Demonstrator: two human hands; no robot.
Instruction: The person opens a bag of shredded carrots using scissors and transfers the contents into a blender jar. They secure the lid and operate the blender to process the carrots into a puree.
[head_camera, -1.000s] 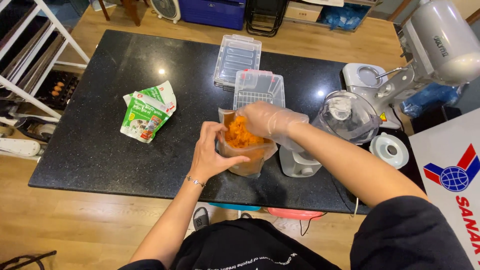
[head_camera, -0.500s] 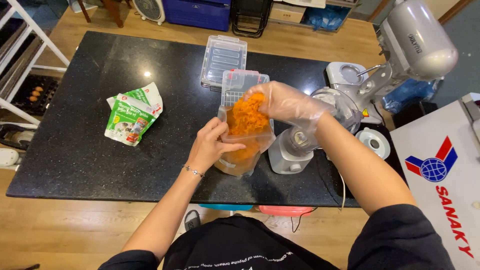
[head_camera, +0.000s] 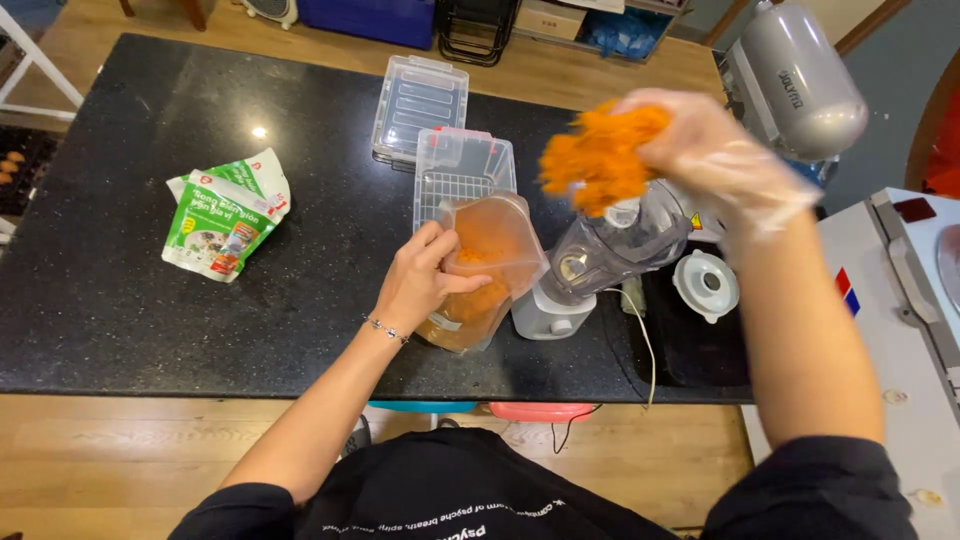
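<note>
Black counter (head_camera: 150, 300), green-white pouch (head_camera: 225, 215), orange-stained bag (head_camera: 485, 270)

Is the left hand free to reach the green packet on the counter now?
Probably not: the left hand is holding the bag of orange shreds. The counter between it and the green packet looks clear, though.

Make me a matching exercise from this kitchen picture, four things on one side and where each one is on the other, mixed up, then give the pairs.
Things:
1. clump of shredded orange food
2. clear plastic bag with orange contents
3. green and white printed packet
4. round white blender lid

Places:
A. lying alone toward the left of the black counter
B. steadied by the bare left hand
C. flat on the counter, right of the clear blender jug
D. lifted in the gloved right hand

Pairs: 1-D, 2-B, 3-A, 4-C
</note>
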